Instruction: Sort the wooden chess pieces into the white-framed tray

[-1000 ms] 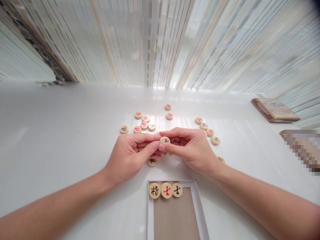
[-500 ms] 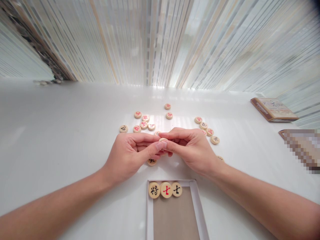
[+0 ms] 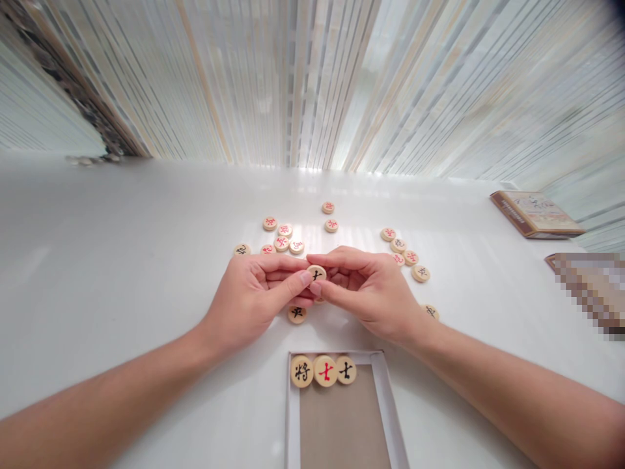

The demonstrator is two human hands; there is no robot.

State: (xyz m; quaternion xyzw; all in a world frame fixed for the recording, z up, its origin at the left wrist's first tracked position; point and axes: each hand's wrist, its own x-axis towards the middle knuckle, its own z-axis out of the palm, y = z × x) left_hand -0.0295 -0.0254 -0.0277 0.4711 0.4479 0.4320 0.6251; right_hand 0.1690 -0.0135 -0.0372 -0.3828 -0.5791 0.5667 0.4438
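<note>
Between the fingertips of both hands is a round wooden Chinese chess piece point(image 3: 317, 274), its black character tilted up towards me. My left hand point(image 3: 268, 286) grips it from the left with thumb and fingers. From the right, my right hand point(image 3: 359, 283) pinches the same piece. Just below my left fingers lies a black-marked piece point(image 3: 297, 314) on the table, partly covered. Nearer me stands a shallow open box point(image 3: 398, 430) with a brown bottom. Along its far end sit a black piece point(image 3: 301, 371), a red piece point(image 3: 325, 370) and another black piece point(image 3: 346, 370), faces up.
Several loose chess pieces point(image 3: 282, 243) lie beyond my left hand, and two red ones point(image 3: 331, 225) farther back. More pieces point(image 3: 411, 257) are scattered to the right, one point(image 3: 430, 312) beside my right wrist. A flat printed box point(image 3: 537, 215) lies far right. A striped curtain point(image 3: 312, 85) hangs behind.
The held piece has turned so that its black character now shows. My fingers have shifted around it, and the thumbs have moved slightly apart. The pieces in the box have stayed put.
</note>
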